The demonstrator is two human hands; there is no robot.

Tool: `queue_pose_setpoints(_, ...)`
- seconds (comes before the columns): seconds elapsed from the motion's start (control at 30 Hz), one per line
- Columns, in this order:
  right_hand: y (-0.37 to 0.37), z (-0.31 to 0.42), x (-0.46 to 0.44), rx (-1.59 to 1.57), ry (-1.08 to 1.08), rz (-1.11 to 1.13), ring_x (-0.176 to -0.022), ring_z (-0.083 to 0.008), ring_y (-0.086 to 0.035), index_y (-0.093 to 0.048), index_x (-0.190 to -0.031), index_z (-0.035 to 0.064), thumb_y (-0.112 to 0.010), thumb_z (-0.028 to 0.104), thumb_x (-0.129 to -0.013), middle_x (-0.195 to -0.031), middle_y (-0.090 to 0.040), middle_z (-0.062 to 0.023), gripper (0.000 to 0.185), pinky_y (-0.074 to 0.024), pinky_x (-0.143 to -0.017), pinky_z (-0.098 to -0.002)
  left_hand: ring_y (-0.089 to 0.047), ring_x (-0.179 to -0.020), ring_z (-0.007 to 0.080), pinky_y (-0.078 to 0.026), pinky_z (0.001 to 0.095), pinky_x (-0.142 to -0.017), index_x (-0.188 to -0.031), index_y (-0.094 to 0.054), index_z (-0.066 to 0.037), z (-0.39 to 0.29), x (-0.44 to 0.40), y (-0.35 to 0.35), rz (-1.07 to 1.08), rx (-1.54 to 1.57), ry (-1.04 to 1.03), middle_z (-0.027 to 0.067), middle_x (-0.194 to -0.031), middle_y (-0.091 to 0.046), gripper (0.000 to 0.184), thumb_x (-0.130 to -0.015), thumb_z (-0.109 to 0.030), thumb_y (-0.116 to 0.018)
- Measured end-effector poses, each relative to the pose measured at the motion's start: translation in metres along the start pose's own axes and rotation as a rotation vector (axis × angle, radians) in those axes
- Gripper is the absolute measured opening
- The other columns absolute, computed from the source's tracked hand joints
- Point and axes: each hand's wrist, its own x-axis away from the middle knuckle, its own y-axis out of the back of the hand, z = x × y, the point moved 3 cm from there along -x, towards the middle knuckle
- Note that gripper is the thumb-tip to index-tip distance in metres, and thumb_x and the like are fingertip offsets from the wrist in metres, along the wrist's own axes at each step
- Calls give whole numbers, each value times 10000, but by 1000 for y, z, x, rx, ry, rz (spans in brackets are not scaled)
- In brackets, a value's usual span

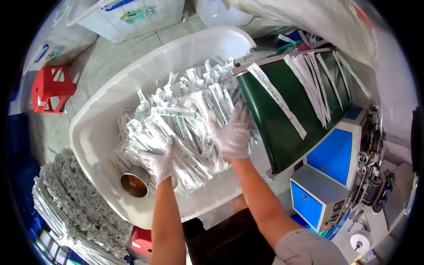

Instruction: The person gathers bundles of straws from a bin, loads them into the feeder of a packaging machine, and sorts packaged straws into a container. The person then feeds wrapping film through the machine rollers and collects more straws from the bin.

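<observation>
A heap of long, slim white wrapped packets with green print [176, 115] fills the middle of a big white plastic tub [88, 132]. Both my hands wear thin white gloves and rest against this heap. At its near left side is my left hand [160, 164], thumb raised and apart from the fingers, which lie partly among the packets. My right hand [232, 136] presses on the right side of the heap with thumb and fingers spread. A metal cup [134, 182] lies tilted in the tub beside my left hand, something brownish inside.
To the right, a green conveyor belt [269, 110] carries several single packets, its end over the tub. Beside it stands a blue-and-grey machine [329, 154]. Bundled packets [75, 203] are stacked at left, near a red stool [53, 88]. Clear plastic bins [132, 17] stand behind.
</observation>
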Motion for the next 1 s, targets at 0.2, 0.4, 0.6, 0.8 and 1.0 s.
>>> queue_pose_setpoints(0.2, -46, -23, -17, -696, -185, 680, -1006, -329, -597, -300, -1408, 37, -558, 609, -801, -1288, -499, -243, 873, -510, -805, -400, 56, -1394, 426, -53, 570, -1108, -1440, 90, 20, -23, 32, -13, -42, 77, -154, 323, -1480, 50, 1339, -628, -797, -591)
queue_pose_setpoints(0.4, -35, 95, 107, -59, 63, 444, -1128, -337, -408, -176, -1453, 13, -521, 287, -828, -1297, -391, -186, 764, -358, -833, -574, 32, -1392, 436, -62, 490, -1133, -1428, 78, 62, -10, 5, -10, 1, 227, -169, 375, -1452, 59, 1398, -581, -765, -667)
queue_pose_setpoints(0.6, -19, 76, 95, -187, 172, 697, -1145, -311, -415, -153, -1442, -1, -555, 443, -808, -1346, -344, -207, 872, -401, -848, -511, 9, -1389, 450, -89, 469, -1135, -1422, 134, 46, -44, 12, -6, 16, -131, 47, 390, -1445, 26, 1464, -532, -784, -680)
queue_pose_setpoints(0.8, -3, 43, 127, -315, 141, 557, -1042, -386, -551, -152, -1426, -66, -489, 550, -843, -1331, -410, -291, 913, -390, -973, -462, -389, -1252, 297, -281, 348, -1073, -1420, 114, 67, -38, -4, -11, 284, 274, 41, 250, -1372, -363, 1308, -677, -560, -761)
queue_pose_setpoints(1.0, -6, -28, 36, -153, -293, 56, -1109, -333, -528, -365, -1339, -68, -495, 341, -876, -1376, -407, -223, 631, -397, -964, -431, -496, -1179, 252, -348, 330, -1026, -1425, -318, -76, -72, -1, -21, 503, -161, -216, 170, -1328, -499, 670, -942, -538, -366)
